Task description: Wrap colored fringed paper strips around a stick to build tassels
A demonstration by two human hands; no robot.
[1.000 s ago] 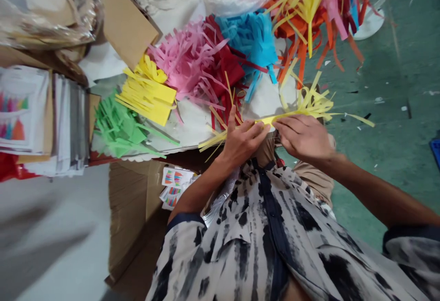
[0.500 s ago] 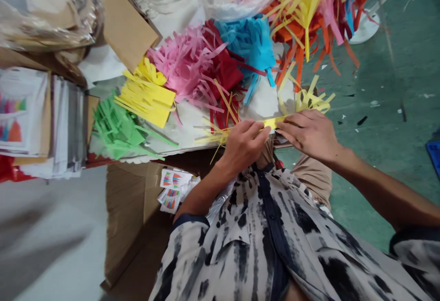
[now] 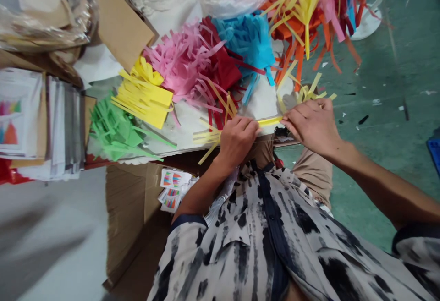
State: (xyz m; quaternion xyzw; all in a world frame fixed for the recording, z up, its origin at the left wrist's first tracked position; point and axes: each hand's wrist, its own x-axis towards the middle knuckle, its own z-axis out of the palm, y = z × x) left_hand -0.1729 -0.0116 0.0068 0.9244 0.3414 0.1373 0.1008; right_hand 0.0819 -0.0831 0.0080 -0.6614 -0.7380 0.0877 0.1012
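Note:
Between my two hands stretches a narrow yellow tissue-paper tassel (image 3: 270, 121), its middle rolled tight and its fringed strips splaying out past both hands. My left hand (image 3: 239, 138) is closed around the tassel's left part, near the table's front edge. On the other end, the fingers of my right hand (image 3: 311, 120) pinch the rolled middle. Left of my hands lie a stack of cut yellow tissue fringe (image 3: 147, 101), a green fringe pile (image 3: 117, 129) and a pink fringe pile (image 3: 185, 62). Dark red fringe (image 3: 225, 69) and blue fringe (image 3: 247, 40) sit behind.
Finished-looking multicoloured tassels (image 3: 309, 8) hang over the table's right end. Packaged cards (image 3: 24, 113) stand at the left, beside a brown cardboard piece (image 3: 123, 21). Below the table edge is an open cardboard box (image 3: 125, 218) with printed cards (image 3: 175, 179). Paper scraps litter the green floor (image 3: 385, 154).
My hands have moved slightly apart, showing more of the tassel's middle, which now looks narrower. The right fingers have drawn together in a pinch.

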